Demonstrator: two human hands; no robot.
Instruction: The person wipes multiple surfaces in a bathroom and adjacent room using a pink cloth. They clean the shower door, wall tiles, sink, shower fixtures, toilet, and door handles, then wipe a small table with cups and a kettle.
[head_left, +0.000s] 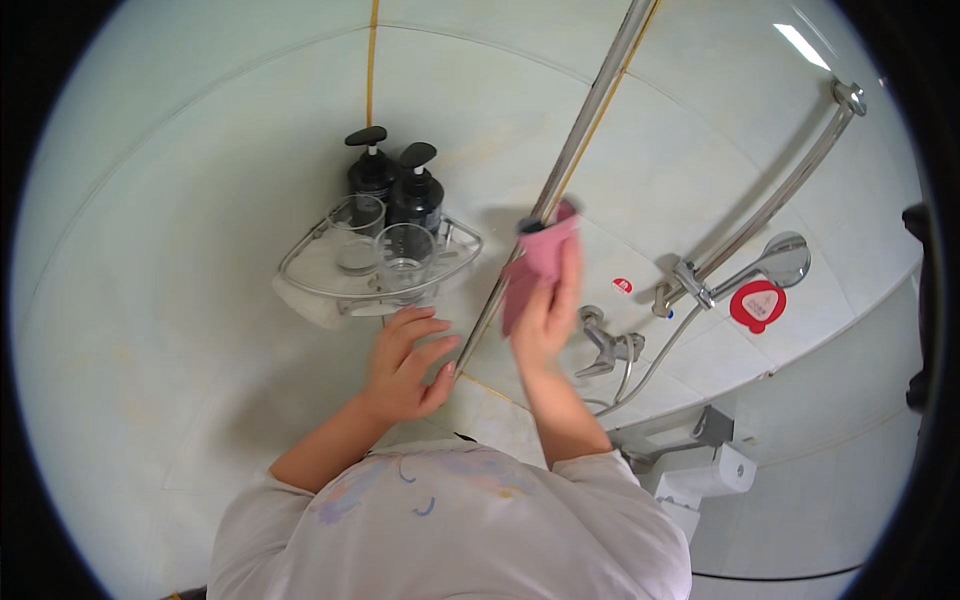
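Note:
A folded pink cloth (546, 251) with a dark underside is gripped in my right hand (544, 330), in front of the slanting metal pole (577, 139). Part of the cloth hangs down on the left side of that hand, and it is slightly blurred. My left hand (411, 364) holds nothing, its fingers apart, just below the front of a wire corner shelf (289, 251). On the shelf stand two clear glass tumblers (405, 259) (357, 240) before two black pump bottles (371, 172) (418, 196). A white towel (315, 281) lies at the shelf's left and droops over its edge.
To the right, a chrome mixer tap (611, 349) is fixed to the tiled wall. A hand shower (784, 259) sits in its holder on a curved rail (780, 199), its hose (664, 360) hanging down. Lower right are a white toilet cistern (712, 469) and red-and-white stickers (757, 306).

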